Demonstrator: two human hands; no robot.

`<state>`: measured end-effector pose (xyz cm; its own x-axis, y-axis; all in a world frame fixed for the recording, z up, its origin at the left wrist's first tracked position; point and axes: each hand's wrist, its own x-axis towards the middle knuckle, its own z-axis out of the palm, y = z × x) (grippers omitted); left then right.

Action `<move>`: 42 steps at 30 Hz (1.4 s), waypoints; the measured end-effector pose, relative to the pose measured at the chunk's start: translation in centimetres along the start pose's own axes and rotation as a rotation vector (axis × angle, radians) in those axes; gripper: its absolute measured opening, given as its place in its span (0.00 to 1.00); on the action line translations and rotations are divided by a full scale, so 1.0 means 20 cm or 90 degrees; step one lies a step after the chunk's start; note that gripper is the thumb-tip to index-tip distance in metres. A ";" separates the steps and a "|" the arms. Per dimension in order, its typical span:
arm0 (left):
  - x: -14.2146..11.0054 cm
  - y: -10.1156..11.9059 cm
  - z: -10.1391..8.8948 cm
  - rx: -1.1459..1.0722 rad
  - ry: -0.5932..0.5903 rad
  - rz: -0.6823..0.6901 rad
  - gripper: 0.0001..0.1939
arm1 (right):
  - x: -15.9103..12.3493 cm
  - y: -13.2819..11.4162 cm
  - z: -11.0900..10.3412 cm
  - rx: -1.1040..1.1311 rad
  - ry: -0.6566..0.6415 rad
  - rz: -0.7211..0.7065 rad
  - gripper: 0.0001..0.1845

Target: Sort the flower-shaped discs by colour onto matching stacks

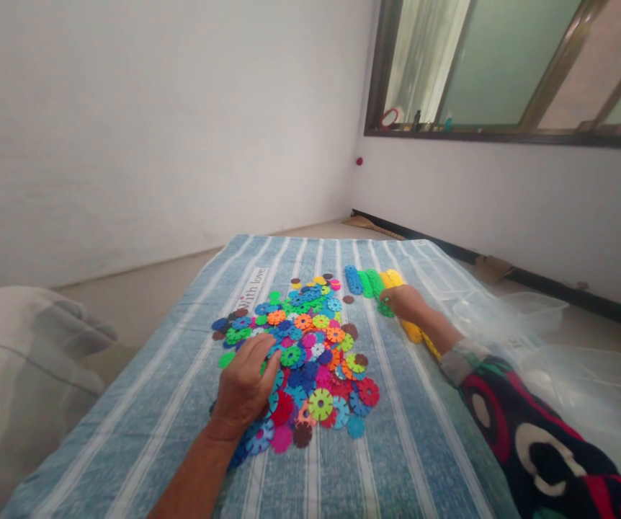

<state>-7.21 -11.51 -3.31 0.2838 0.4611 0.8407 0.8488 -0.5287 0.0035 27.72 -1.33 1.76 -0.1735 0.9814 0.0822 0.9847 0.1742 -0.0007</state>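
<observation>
A loose pile of notched plastic snowflake discs point(305, 346) in many colours covers the middle of the cloth. My left hand point(248, 378) rests palm down on the pile's near left side, thumb apart from the fingers; the fingertips are partly hidden among the discs. Beyond the pile to the right, discs lie stacked in rows by colour: a blue row point(352, 280), green rows point(369, 282) and yellow rows point(394, 277). My right hand point(405, 301) is closed beside these rows, with green discs point(385, 308) at its fingertips.
A blue and white striped cloth point(181, 404) covers the table. Clear plastic containers point(537, 313) stand along the right side. At the left edge is a chair-like shape under a translucent cover point(24, 389). White walls and a window point(505, 65) lie behind.
</observation>
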 end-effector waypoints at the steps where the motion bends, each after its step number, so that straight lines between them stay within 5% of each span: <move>1: 0.00 0.00 0.00 -0.003 -0.002 -0.002 0.07 | 0.00 0.01 0.00 -0.011 -0.011 -0.003 0.15; 10: -0.01 -0.02 0.01 -0.007 -0.016 -0.024 0.08 | 0.01 0.06 0.06 -0.059 -0.061 -0.004 0.16; 27: -0.03 -0.04 0.01 -0.040 -0.075 -0.088 0.09 | -0.06 0.03 0.06 -0.067 -0.016 -0.070 0.14; 42: -0.04 -0.07 0.01 -0.050 -0.087 -0.129 0.11 | -0.05 0.07 0.11 -0.061 -0.012 -0.036 0.14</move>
<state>-8.46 -11.04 -4.06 0.1733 0.6522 0.7380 0.8584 -0.4674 0.2114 29.21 -1.97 -0.61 -0.2278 0.9718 0.0603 0.9702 0.2212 0.0990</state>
